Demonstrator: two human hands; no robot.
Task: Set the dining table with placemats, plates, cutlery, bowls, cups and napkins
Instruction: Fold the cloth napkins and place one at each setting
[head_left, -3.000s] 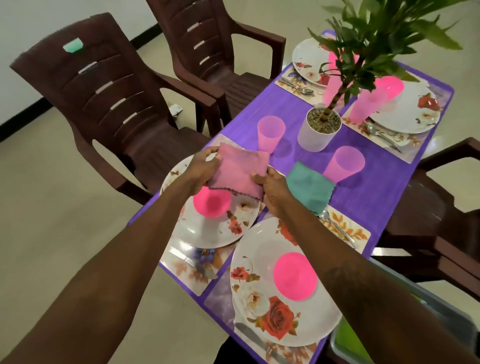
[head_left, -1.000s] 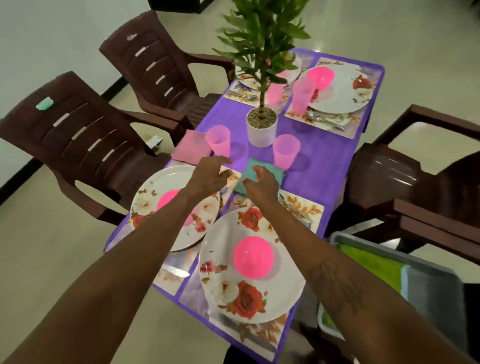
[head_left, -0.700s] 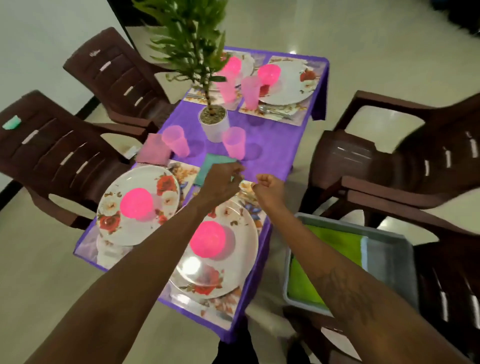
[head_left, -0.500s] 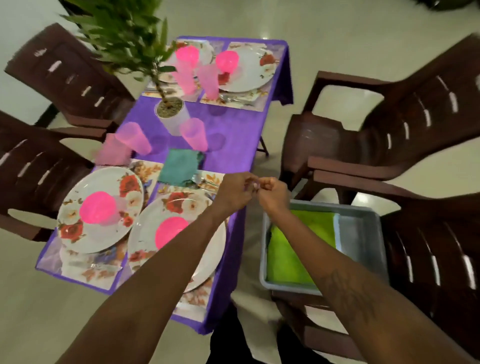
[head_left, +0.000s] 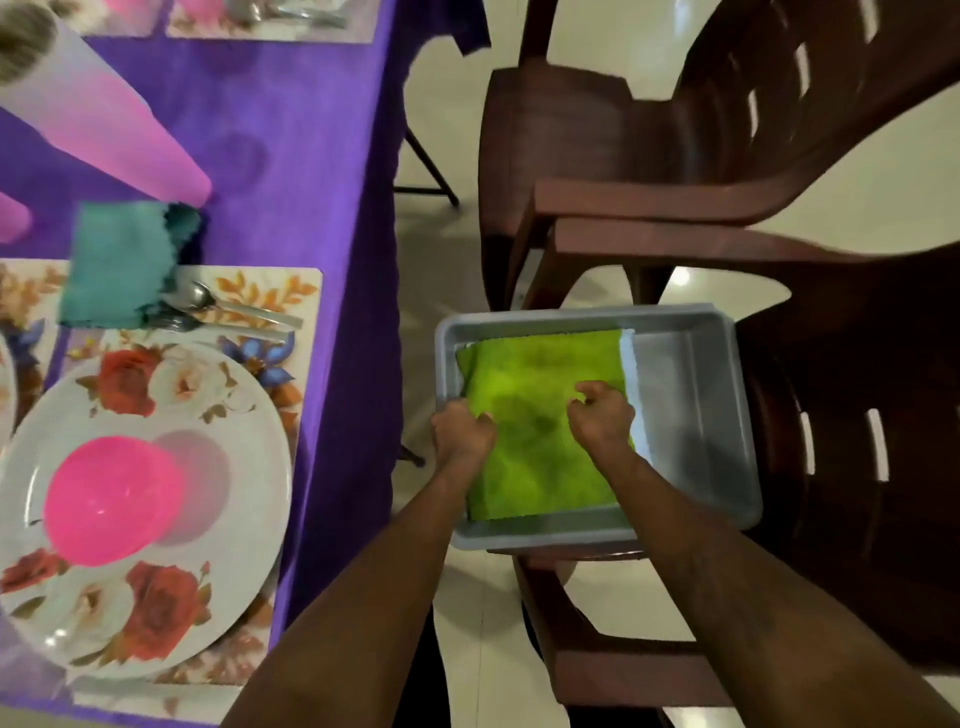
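A folded green napkin (head_left: 535, 410) lies in a grey tray (head_left: 691, 384) that rests on a brown chair. My left hand (head_left: 460, 434) grips the napkin's left edge with curled fingers. My right hand (head_left: 602, 415) pinches its right part, fingers curled into the cloth. On the purple table (head_left: 291, 150) to the left sits a floral plate (head_left: 223, 447) with a pink bowl (head_left: 111, 501) on it, on a floral placemat (head_left: 291, 291). A teal napkin (head_left: 117, 262) lies beyond the plate, with a spoon (head_left: 228, 306) and a fork beside it.
A pink cup (head_left: 114, 132) stands past the teal napkin. A brown plastic chair (head_left: 701, 130) stands to the right of the table, and the tray's chair (head_left: 857, 467) is close in front of me. Pale floor shows between the table and the chairs.
I have turned from the table to the tray on the right. Both hands, held together over the table edge half a second ago, now reach down into the tray and hold the green napkin.
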